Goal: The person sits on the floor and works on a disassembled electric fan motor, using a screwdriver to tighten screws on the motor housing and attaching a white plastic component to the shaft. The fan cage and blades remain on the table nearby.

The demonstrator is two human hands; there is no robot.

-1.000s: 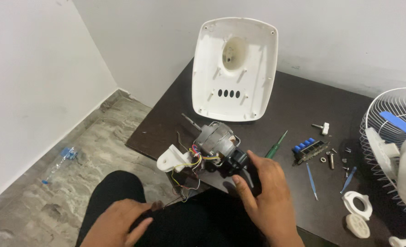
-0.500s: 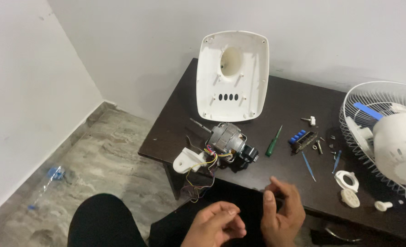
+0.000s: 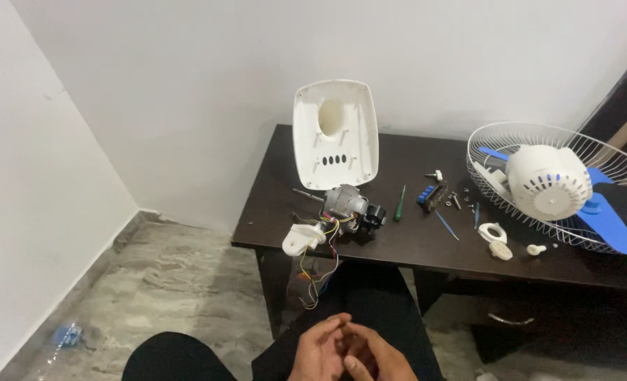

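Dark brown table; white rear housing; grey motor with yellow, red and orange wires; green-handled screwdriver; white wire guard; white motor cover; blue blade; grey marbled floor.

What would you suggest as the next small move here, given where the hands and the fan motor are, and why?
Probably reach the right hand forward to the fan motor. Both it and the left hand are together over the lap, apparently holding nothing, apart from the dark table. The motor lies at the table's near edge, wires hanging off it, closer than the green screwdriver.
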